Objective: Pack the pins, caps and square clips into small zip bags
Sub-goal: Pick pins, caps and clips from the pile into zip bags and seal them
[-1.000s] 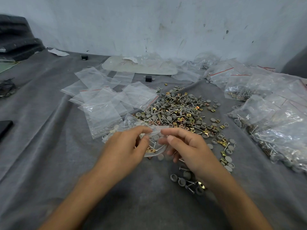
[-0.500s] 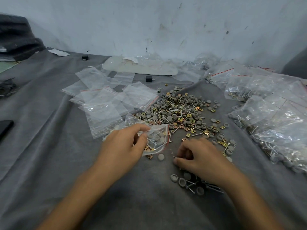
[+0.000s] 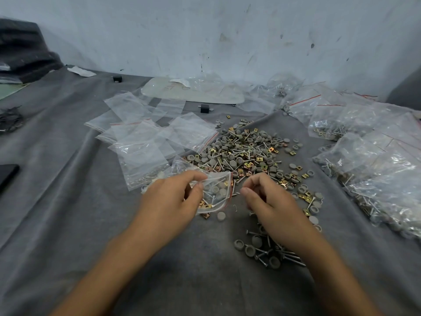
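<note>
Nearest, under the right wrist: small heap of pins and caps (image 3: pixel 266 252) on the grey cloth (image 3: pixel 68 224).

Left hand (image 3: pixel 173 199): thumb and forefinger pinch the left side of a small zip bag (image 3: pixel 217 190). The bag's red-lined mouth faces right, toward the other hand. Contents seen through the plastic: grey caps, pins, at least one brass clip.

Right hand (image 3: pixel 271 201): just right of the bag mouth, not touching it. Fingers curled, thumb and forefinger tips close together. Whether anything is held between them: cannot tell, too blurred.

Just nearer than the grip, by the bag's lower edge: one loose cap (image 3: pixel 221 215) and one square clip (image 3: pixel 205 215), both on the cloth.

Directly beyond the grip: main pile (image 3: pixel 248 153), with pins, caps and square clips mixed, starting right behind the bag.

Beyond and left of the grip: empty zip bags (image 3: pixel 145 142), flat and overlapping.

Right of the grip, well apart: filled bags (image 3: pixel 376 169), heaped together.
</note>
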